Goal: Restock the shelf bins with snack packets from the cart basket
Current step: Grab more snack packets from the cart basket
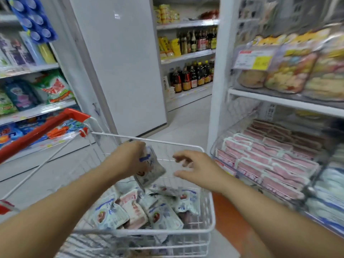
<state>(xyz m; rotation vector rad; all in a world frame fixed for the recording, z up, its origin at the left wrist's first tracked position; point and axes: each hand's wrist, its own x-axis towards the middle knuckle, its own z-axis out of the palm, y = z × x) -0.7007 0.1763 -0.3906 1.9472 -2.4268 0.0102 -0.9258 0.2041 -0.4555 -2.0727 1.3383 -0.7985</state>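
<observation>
In the shop aisle, seen from the head camera, a white wire cart basket stands directly below the person, between the two forearms. The left hand is over the middle of the basket, and its fingers are curled round the upper part of one snack packet. This packet is pale with a blue stripe, and it hangs tilted above the other packets. The right hand is near it at the same height, apart from the packet; its fingers are loosely spread and hold nothing. A heap of packets, white-blue ones and some pink ones, lies in the bottom of the basket. To the right of the basket, on the low shelf, a clear shelf bin holds pink packets in tidy rows. The red cart handle is at the left, and dark bottles stand on a far shelf behind.
</observation>
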